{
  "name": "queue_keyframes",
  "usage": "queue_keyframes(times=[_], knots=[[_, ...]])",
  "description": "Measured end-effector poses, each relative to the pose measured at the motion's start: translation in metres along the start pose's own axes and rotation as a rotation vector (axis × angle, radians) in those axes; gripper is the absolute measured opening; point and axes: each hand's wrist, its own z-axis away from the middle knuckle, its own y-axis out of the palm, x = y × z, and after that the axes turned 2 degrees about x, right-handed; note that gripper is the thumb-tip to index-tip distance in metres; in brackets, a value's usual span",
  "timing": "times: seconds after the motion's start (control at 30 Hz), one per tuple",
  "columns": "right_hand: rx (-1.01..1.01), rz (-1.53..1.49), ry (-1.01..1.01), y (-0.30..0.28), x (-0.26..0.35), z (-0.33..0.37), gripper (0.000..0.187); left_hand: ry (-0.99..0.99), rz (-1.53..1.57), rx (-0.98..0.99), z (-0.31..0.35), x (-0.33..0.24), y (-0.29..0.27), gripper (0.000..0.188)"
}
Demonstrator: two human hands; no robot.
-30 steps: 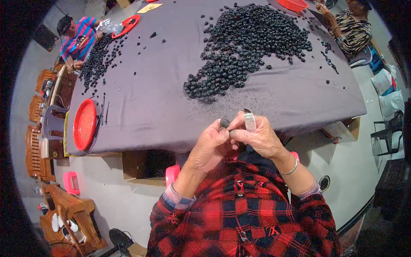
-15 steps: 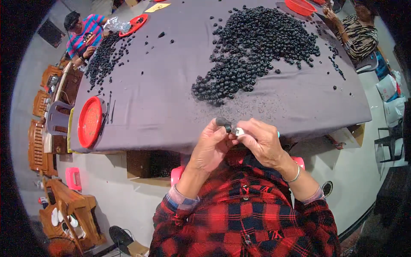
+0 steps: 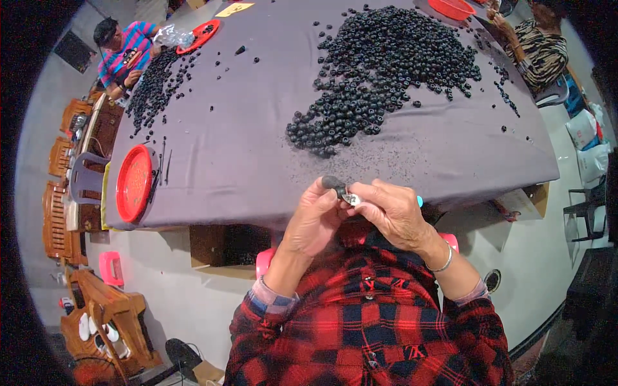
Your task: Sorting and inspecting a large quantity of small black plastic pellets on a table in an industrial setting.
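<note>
Fairly bright, even indoor light seems to fall from above, spreading over the table (image 3: 225, 128) and the pale floor (image 3: 167, 276), while the cardboard box (image 3: 222, 271) under the near edge opens into deep shadow. Faint glints speckle the heap of dark beads (image 3: 405, 51). Between the fingers (image 3: 373, 194), the small pale piece (image 3: 352, 199) nearly whitens out, its detail soft. Fisheye distortion bows the table's edges, and the corners fade to grainy black.
</note>
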Motion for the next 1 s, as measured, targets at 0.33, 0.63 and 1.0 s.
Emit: queue_keyframes(times=[0.33, 0.63, 1.0], knots=[[-0.008, -0.064, 0.002, 0.001, 0.002, -0.001, 0.021, 0.003, -0.008, 0.015, 0.002, 0.002, -0.008, 0.01], [-0.03, -0.117, 0.086, 0.012, -0.006, -0.003, 0.02, 0.021, -0.128, -0.056, -0.004, 0.009, -0.016, 0.01], [-0.047, -0.013, 0.29, -0.014, -0.002, -0.009, 0.026, -0.039, -0.066, -0.1, -0.003, 0.007, -0.01, 0.01]])
